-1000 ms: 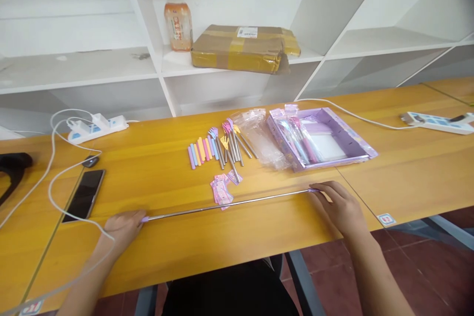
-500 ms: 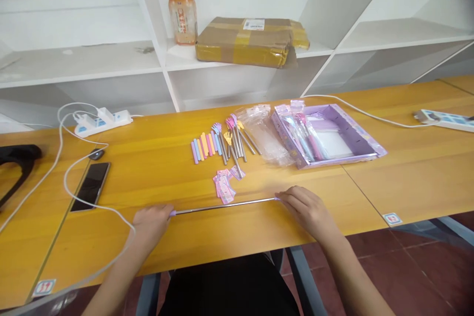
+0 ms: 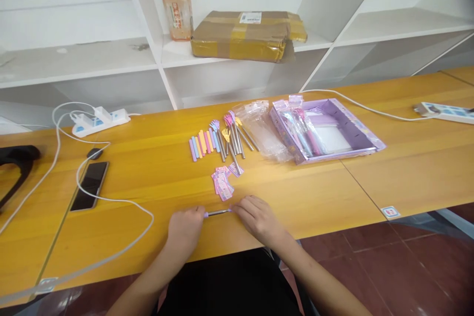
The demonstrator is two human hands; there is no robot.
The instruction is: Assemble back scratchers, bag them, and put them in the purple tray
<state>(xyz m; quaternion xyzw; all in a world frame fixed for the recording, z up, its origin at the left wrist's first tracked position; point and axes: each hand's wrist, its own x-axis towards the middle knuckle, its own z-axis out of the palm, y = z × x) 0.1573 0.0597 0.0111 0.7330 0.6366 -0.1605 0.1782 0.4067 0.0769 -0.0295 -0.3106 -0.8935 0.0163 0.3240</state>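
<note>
Between my two hands, a telescopic back scratcher (image 3: 217, 213) lies level over the near part of the table, its metal rod short. My left hand (image 3: 184, 231) is closed around its purple handle end. The fingers of my right hand (image 3: 258, 218) pinch the purple other end, and the hand covers most of that end. Just beyond are small pink printed cards (image 3: 223, 188). Behind them lie several back scratcher rods with hand-shaped heads (image 3: 231, 138) in blue, pink and yellow. A row of coloured handle sleeves (image 3: 202, 145) sits to their left.
Clear plastic bags (image 3: 267, 133) lie beside a purple display box (image 3: 365, 131) with bagged back scratchers (image 3: 305, 133) inside. To the left are a phone (image 3: 90, 185), a white cable (image 3: 146, 227) and a power strip (image 3: 101, 122). A taped carton (image 3: 240, 37) and a bottle (image 3: 177, 10) stand on the shelf.
My hands have come closer together, and the back scratcher's long rod has slid in to a short length. The white cable by my left arm has shifted.
</note>
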